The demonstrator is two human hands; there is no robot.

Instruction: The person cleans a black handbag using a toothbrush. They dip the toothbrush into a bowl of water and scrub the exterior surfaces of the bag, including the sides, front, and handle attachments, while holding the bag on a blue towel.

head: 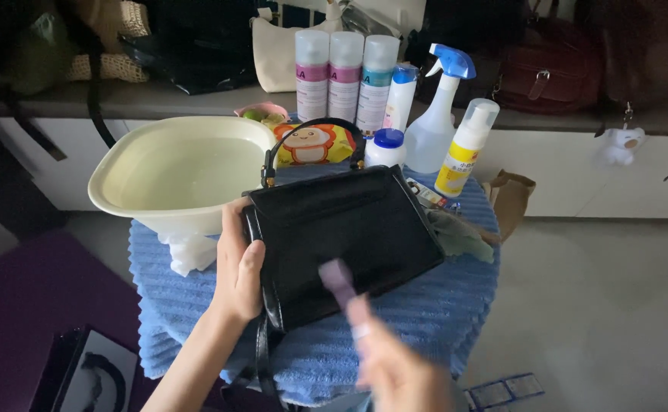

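A black handbag (345, 233) lies flat at the middle of a small round table draped in a ribbed blue towel (433, 313), its curved handle arching up toward 12 o'clock and a dark strap trailing off the near edge toward 6 o'clock. The left hand (236, 267) clasps the bag's left side at about 9 o'clock, thumb over the front face and fingers wrapped around the edge. The right hand (395, 366) comes in from 5 o'clock, heavily blurred, with its fingers closed on a small pale pink pad or cloth (338, 276) whose tip touches the bag's front face near its lower edge.

At 10 o'clock from the bag a cream plastic basin (128, 164) holds water, resting partly on the towel, with a crumpled white cloth (189, 252) beneath its near rim. At 12 o'clock, just behind the handle, sits a yellow packet with a cartoon figure (311, 145), and a white jar with a blue lid (386, 147) stands beside it. Farther back at 12 o'clock stand three tall spray cans (345, 76). At 1 o'clock are a clear trigger sprayer with a blue head (434, 114) and a white foam bottle with a yellow label (463, 149). A grey-green rag (460, 235) lies at 3 o'clock, touching the bag's right corner.

Behind, a shelf (158, 99) carries several other bags, including a dark red one (551, 76) at 1 o'clock.
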